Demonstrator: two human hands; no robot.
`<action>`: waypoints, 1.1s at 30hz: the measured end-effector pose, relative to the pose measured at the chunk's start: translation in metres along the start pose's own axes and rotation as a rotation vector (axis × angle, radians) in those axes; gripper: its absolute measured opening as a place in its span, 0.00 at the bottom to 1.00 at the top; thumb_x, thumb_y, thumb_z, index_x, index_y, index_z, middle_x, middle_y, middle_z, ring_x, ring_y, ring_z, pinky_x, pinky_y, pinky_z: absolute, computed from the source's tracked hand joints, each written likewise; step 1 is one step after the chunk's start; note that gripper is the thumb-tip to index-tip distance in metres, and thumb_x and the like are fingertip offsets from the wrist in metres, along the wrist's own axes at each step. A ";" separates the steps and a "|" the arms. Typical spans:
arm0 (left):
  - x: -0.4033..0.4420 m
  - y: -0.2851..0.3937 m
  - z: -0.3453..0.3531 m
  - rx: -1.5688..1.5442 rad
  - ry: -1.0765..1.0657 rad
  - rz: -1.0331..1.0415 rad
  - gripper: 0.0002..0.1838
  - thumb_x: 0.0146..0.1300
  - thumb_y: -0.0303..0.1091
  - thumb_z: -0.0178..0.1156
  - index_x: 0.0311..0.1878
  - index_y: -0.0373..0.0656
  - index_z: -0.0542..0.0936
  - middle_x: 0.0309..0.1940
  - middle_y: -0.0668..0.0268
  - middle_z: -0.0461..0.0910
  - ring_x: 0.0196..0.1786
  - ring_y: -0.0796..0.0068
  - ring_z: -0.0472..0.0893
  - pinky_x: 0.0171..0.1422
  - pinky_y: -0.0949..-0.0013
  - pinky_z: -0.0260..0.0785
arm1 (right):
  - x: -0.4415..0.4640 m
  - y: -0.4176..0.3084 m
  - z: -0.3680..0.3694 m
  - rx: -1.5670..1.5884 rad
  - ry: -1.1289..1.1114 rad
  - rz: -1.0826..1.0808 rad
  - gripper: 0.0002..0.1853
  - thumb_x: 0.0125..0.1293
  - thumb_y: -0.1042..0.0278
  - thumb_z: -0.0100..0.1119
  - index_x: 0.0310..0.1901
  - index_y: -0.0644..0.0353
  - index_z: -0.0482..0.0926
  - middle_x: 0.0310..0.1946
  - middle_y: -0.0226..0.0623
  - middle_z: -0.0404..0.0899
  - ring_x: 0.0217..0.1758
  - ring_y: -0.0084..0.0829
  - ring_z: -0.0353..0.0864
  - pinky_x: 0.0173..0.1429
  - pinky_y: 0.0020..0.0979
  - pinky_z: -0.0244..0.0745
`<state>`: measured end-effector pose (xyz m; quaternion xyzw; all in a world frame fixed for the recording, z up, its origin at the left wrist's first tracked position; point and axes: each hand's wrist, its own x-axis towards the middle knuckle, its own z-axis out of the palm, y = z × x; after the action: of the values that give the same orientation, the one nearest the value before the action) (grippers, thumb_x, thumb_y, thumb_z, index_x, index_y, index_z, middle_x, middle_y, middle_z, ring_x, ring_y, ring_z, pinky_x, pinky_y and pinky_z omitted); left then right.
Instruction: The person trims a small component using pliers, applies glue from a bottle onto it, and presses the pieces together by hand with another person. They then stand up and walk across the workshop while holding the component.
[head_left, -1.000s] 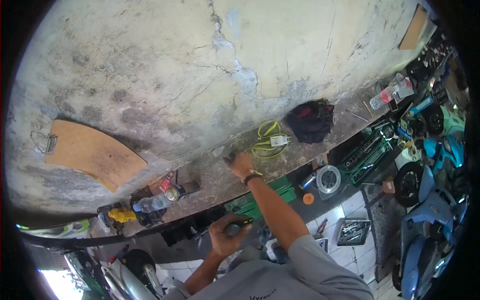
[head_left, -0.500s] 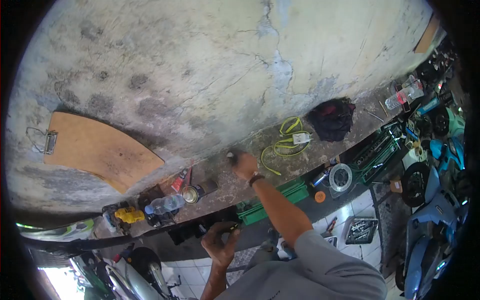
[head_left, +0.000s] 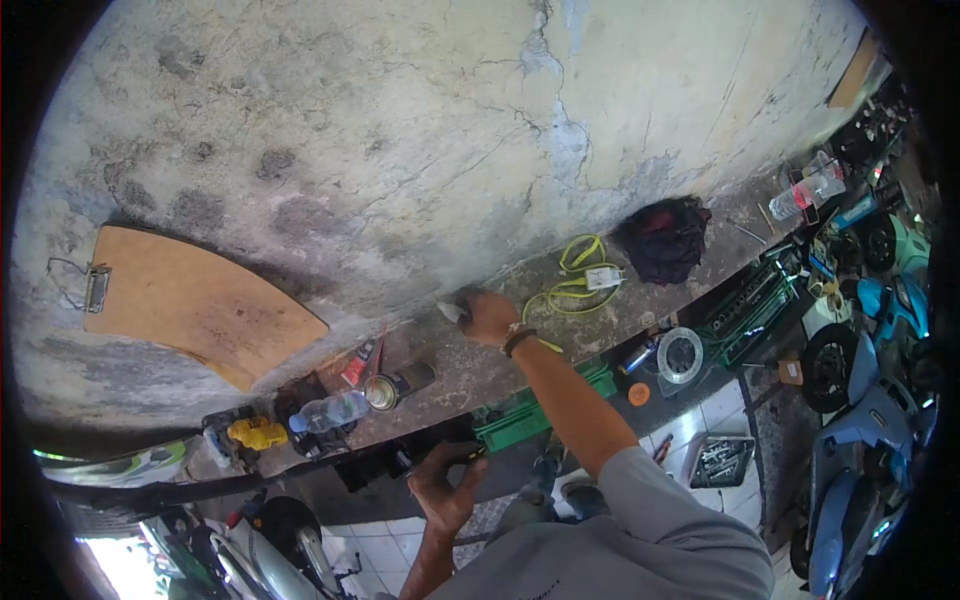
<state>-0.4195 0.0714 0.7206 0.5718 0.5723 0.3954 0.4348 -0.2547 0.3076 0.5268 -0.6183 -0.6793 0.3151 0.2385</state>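
My right hand, a dark band at its wrist, reaches over the ledge close to the wall. Its fingers are closed around a small whitish and dark object, mostly hidden, whose kind I cannot make out. Lower down, in front of the ledge, my left hand pinches a small black and yellow item between thumb and fingers. Right of my right hand lies a yellow-green cable with a white charger. A spray can lies on its side to the left.
A plastic bottle, a red tube and a yellow bottle lie along the ledge's left end. A dark cloth bundle sits farther right. Below are a green tray, a metal disc and a tool tray. Motorcycles stand at right.
My right hand has shifted slightly toward the wall, and the whitish part of what it holds shows more clearly. My left hand has barely moved.
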 end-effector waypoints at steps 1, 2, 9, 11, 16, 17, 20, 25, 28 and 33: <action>0.000 -0.002 0.000 -0.015 0.003 0.015 0.12 0.58 0.21 0.75 0.46 0.34 0.86 0.42 0.60 0.88 0.46 0.72 0.87 0.52 0.66 0.80 | -0.003 -0.003 -0.003 0.012 0.029 0.006 0.22 0.59 0.56 0.67 0.52 0.58 0.84 0.42 0.55 0.88 0.50 0.56 0.89 0.56 0.55 0.84; 0.001 -0.002 0.000 -0.015 0.002 0.014 0.12 0.58 0.21 0.75 0.46 0.34 0.86 0.42 0.60 0.88 0.46 0.72 0.87 0.52 0.66 0.80 | -0.006 -0.007 -0.007 0.011 0.029 0.007 0.22 0.59 0.56 0.67 0.52 0.58 0.84 0.42 0.55 0.88 0.50 0.56 0.89 0.56 0.55 0.84; -0.003 0.009 0.015 -0.039 0.017 0.024 0.13 0.61 0.29 0.77 0.45 0.30 0.87 0.38 0.60 0.88 0.40 0.70 0.87 0.49 0.65 0.79 | -0.074 0.008 0.011 0.085 0.143 0.115 0.19 0.58 0.55 0.68 0.45 0.59 0.86 0.34 0.49 0.87 0.41 0.52 0.88 0.46 0.52 0.83; 0.001 -0.001 0.023 0.087 -0.065 0.269 0.12 0.67 0.32 0.73 0.43 0.30 0.86 0.37 0.61 0.86 0.39 0.69 0.83 0.47 0.62 0.77 | -0.121 0.044 0.039 0.090 -0.042 0.067 0.15 0.59 0.59 0.66 0.43 0.60 0.85 0.28 0.49 0.83 0.38 0.53 0.85 0.44 0.53 0.79; -0.006 0.087 0.075 0.105 -0.475 0.201 0.15 0.75 0.40 0.68 0.51 0.35 0.89 0.47 0.53 0.90 0.52 0.54 0.87 0.59 0.53 0.80 | -0.368 0.060 -0.012 0.114 0.134 0.334 0.43 0.66 0.65 0.61 0.82 0.57 0.58 0.48 0.58 0.84 0.49 0.58 0.85 0.55 0.54 0.80; -0.007 0.094 0.087 0.090 -0.493 0.274 0.15 0.75 0.40 0.67 0.52 0.36 0.88 0.48 0.54 0.89 0.53 0.55 0.86 0.60 0.52 0.79 | -0.428 0.092 0.000 0.108 0.249 0.343 0.32 0.66 0.64 0.60 0.73 0.57 0.72 0.46 0.54 0.86 0.49 0.56 0.88 0.54 0.56 0.81; -0.005 0.106 0.146 -0.011 -0.710 0.428 0.17 0.76 0.42 0.66 0.53 0.34 0.87 0.46 0.55 0.89 0.49 0.58 0.85 0.58 0.55 0.78 | -0.624 0.133 -0.014 0.112 0.145 1.131 0.20 0.64 0.57 0.66 0.54 0.58 0.87 0.50 0.49 0.89 0.57 0.52 0.88 0.58 0.52 0.83; -0.054 0.147 0.279 -0.095 -1.038 0.675 0.15 0.74 0.39 0.68 0.52 0.36 0.88 0.44 0.55 0.89 0.46 0.61 0.85 0.57 0.56 0.78 | -0.948 0.184 0.113 -0.043 1.056 2.038 0.26 0.70 0.39 0.61 0.44 0.57 0.92 0.41 0.45 0.92 0.45 0.48 0.93 0.52 0.46 0.86; -0.159 0.217 0.309 -0.133 -1.211 0.848 0.19 0.71 0.45 0.71 0.53 0.39 0.88 0.46 0.51 0.88 0.47 0.57 0.85 0.60 0.53 0.78 | -1.027 0.052 0.107 0.559 2.133 1.907 0.21 0.72 0.52 0.65 0.35 0.66 0.91 0.28 0.43 0.90 0.30 0.38 0.90 0.38 0.42 0.82; -0.315 0.217 0.387 -0.295 -1.472 0.791 0.13 0.68 0.26 0.68 0.53 0.33 0.83 0.43 0.63 0.85 0.41 0.75 0.83 0.48 0.69 0.78 | -1.053 -0.042 0.264 1.028 2.534 1.887 0.22 0.67 0.55 0.65 0.39 0.73 0.87 0.31 0.47 0.91 0.37 0.43 0.92 0.40 0.45 0.83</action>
<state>0.0058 -0.2532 0.8214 0.7788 -0.1562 0.1159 0.5963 -0.3445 -0.7724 0.4450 0.4941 -0.6895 0.1539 -0.5067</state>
